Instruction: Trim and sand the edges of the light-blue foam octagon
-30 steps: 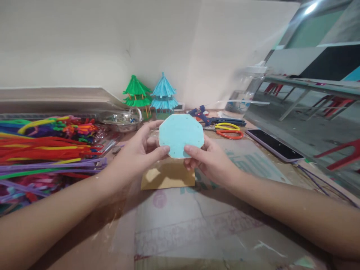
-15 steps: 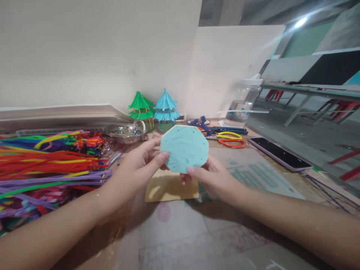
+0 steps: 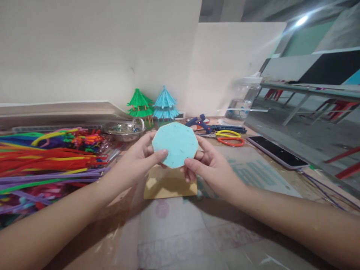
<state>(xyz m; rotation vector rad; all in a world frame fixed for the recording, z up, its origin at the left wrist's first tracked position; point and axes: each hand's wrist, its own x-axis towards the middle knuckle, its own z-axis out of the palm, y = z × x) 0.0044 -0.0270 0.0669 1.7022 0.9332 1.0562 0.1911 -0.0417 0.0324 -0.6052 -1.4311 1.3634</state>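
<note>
Between my two hands is a light-blue octagonal piece [image 3: 177,144], flat, with small dark dots near its edge and a pale rim. My left hand [image 3: 146,152] pinches its left side, thumb on the front face. Its lower right edge is gripped by my right hand [image 3: 204,161], thumb in front and fingers partly hidden behind. Below the octagon, a yellow-brown sheet [image 3: 170,187] lies on the table. Behind it stand a green two-tiered roofed model [image 3: 140,102] and a similar light-blue model [image 3: 165,103].
Bundles of colourful pipe cleaners [image 3: 53,159] cover the left side, near a metal bowl [image 3: 125,131]. A blue glue gun [image 3: 200,123], scissors [image 3: 230,139] and a water bottle [image 3: 243,97] are at the back right. A phone [image 3: 277,152] lies near the right edge.
The octagon has shifted slightly left and turned a little in my hands. My right hand's fingers have come up further behind its right side.
</note>
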